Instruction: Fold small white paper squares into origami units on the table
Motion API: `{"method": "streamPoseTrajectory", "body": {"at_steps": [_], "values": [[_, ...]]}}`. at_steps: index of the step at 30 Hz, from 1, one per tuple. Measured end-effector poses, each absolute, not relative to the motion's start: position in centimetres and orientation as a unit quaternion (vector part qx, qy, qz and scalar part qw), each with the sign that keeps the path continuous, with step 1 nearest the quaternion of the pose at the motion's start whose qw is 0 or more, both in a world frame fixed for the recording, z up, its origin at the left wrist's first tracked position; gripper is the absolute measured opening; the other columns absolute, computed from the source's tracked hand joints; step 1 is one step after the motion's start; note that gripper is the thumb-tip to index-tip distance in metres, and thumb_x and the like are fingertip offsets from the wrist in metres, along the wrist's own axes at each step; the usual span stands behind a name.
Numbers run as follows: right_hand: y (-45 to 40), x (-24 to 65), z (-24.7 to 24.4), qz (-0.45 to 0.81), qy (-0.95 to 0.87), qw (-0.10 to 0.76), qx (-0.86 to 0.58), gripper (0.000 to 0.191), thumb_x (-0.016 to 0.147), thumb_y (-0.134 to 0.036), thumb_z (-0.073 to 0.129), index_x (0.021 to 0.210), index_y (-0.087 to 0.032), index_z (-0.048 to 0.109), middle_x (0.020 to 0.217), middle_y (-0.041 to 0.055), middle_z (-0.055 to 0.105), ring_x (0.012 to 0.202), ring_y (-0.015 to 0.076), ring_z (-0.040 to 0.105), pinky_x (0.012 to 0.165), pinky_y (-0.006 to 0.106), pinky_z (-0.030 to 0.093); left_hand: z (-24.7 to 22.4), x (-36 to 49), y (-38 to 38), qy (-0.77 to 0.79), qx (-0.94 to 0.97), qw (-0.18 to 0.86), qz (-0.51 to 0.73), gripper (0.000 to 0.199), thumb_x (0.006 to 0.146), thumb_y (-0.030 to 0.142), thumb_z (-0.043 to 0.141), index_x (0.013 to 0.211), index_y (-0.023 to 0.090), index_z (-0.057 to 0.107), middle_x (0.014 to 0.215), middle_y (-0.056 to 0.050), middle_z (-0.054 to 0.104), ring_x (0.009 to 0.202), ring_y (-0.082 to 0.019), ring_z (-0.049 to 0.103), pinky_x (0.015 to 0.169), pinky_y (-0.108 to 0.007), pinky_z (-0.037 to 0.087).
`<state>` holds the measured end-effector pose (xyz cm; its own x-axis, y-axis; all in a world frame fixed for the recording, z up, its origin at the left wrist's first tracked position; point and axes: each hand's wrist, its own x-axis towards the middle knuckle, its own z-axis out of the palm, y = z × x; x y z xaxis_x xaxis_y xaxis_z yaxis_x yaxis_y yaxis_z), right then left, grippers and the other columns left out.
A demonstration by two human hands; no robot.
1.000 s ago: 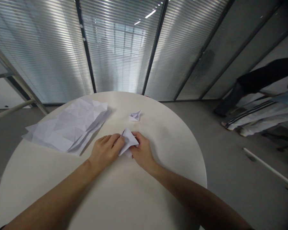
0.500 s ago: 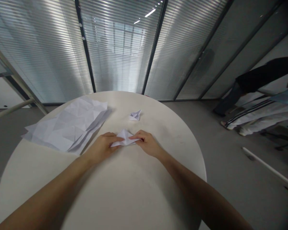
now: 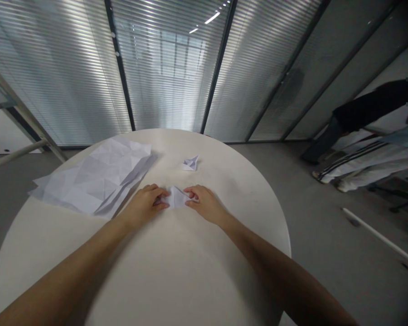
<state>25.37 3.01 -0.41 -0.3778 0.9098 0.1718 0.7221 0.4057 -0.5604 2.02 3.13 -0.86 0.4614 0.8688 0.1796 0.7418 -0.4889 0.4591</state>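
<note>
A small folded white paper (image 3: 177,198) lies between my two hands near the middle of the round table. My left hand (image 3: 148,201) grips its left end with thumb and fingers curled over the edge. At the right end, my right hand (image 3: 203,203) pinches the paper between thumb and fingertips. The paper's peak points away from me, and its two ends are partly hidden by my fingers. Just beyond it stands a small folded paper boat (image 3: 190,163), touched by neither hand.
A stack of creased white paper sheets (image 3: 98,174) covers the table's left side. The round white table (image 3: 177,271) stands before glass panels with blinds (image 3: 170,77). Two people (image 3: 367,131) are at the far right. A metal frame (image 3: 30,122) is at the left.
The paper's shape has shifted from a raised, pointed form to a flatter one with a broader front. My fingers have moved round to its ends, with the thumbs lower.
</note>
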Motion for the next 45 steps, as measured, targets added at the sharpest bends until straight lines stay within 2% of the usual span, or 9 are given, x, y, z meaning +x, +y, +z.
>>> {"method": "streamPoseTrajectory", "body": {"at_steps": [9,14,18,23,29,34,38,41,45], "values": [[2.9,25.6,-0.3,0.219,-0.828,0.234,-0.46,0.038,0.071,-0.016,0.073,0.107,-0.021,0.063,0.096,0.0022,0.059,0.086,0.0146,0.054,0.079,0.028,0.041,-0.3,1.7,3.1,0.468,0.859,0.105,0.178,0.036,0.083,0.043,0.058,0.112,0.022,0.06,0.092,-0.005,0.061,0.088,-0.022,0.054,0.077,-0.034,0.041],[2.6,25.6,0.4,0.183,-0.851,0.223,-0.438,0.014,0.073,-0.013,0.07,0.082,-0.017,0.06,0.083,0.0012,0.059,0.08,0.0154,0.052,0.074,0.028,0.04,0.2,1.7,2.6,0.424,0.879,0.098,0.198,0.028,0.081,0.039,0.062,0.101,0.019,0.064,0.092,-0.006,0.059,0.087,-0.021,0.053,0.077,-0.034,0.042],[2.0,25.4,1.1,0.154,-0.868,0.204,-0.426,0.009,0.081,-0.011,0.062,0.082,-0.019,0.057,0.085,0.0023,0.063,0.085,0.0168,0.055,0.08,0.03,0.039,0.5,1.8,2.1,0.392,0.89,0.05,0.227,0.014,0.083,0.03,0.059,0.09,0.02,0.066,0.1,-0.007,0.06,0.094,-0.022,0.053,0.082,-0.035,0.042],[1.8,25.3,1.3,0.218,-0.789,0.339,-0.463,0.002,0.086,-0.02,0.056,0.086,-0.021,0.054,0.077,-0.0015,0.061,0.071,0.0129,0.056,0.067,0.024,0.04,0.7,2.1,1.4,0.407,0.864,0.103,0.277,0.016,0.089,0.029,0.051,0.092,0.018,0.061,0.087,-0.005,0.065,0.082,-0.018,0.059,0.073,-0.029,0.045],[2.1,24.9,0.8,0.339,-0.665,0.488,-0.451,0.014,0.087,-0.036,0.052,0.088,-0.022,0.047,0.069,-0.0052,0.054,0.054,0.0099,0.051,0.048,0.021,0.037,1.3,2.9,0.7,0.473,0.756,0.194,0.409,0.02,0.088,0.036,0.052,0.087,0.017,0.058,0.076,-0.001,0.063,0.066,-0.012,0.057,0.058,-0.021,0.043],[2.6,24.7,0.0,0.278,-0.708,0.385,-0.523,0.017,0.086,-0.028,0.055,0.101,-0.024,0.047,0.062,-0.0069,0.054,0.055,0.0128,0.053,0.054,0.023,0.041,0.1,3.4,1.3,0.526,0.755,0.166,0.355,0.024,0.09,0.033,0.048,0.107,0.017,0.052,0.068,0.001,0.06,0.059,-0.014,0.054,0.054,-0.024,0.041],[2.6,24.8,0.2,0.12,-0.796,0.295,-0.515,0.022,0.081,-0.018,0.062,0.102,-0.021,0.055,0.094,0.0046,0.06,0.087,0.0188,0.058,0.078,0.033,0.046,-0.7,3.5,1.7,0.514,0.82,-0.007,0.251,0.025,0.088,0.022,0.049,0.112,0.019,0.053,0.095,-0.009,0.062,0.086,-0.023,0.058,0.074,-0.034,0.045],[2.4,25.2,0.6,0.079,-0.859,0.266,-0.429,0.027,0.08,-0.027,0.068,0.105,-0.021,0.059,0.112,0.0086,0.057,0.107,0.0221,0.051,0.093,0.037,0.04,-0.8,3.6,1.7,0.486,0.849,-0.094,0.187,0.018,0.085,0.017,0.051,0.101,0.021,0.059,0.1,-0.01,0.058,0.093,-0.025,0.054,0.08,-0.038,0.044],[2.1,25.6,0.8,0.129,-0.91,0.202,-0.338,0.047,0.071,-0.047,0.074,0.107,-0.021,0.061,0.103,0.0057,0.063,0.103,0.0215,0.055,0.092,0.036,0.039,-0.7,3.5,1.9,0.45,0.883,-0.051,0.125,0.019,0.084,0.01,0.047,0.095,0.019,0.061,0.087,-0.007,0.058,0.085,-0.021,0.054,0.078,-0.033,0.045]]}}
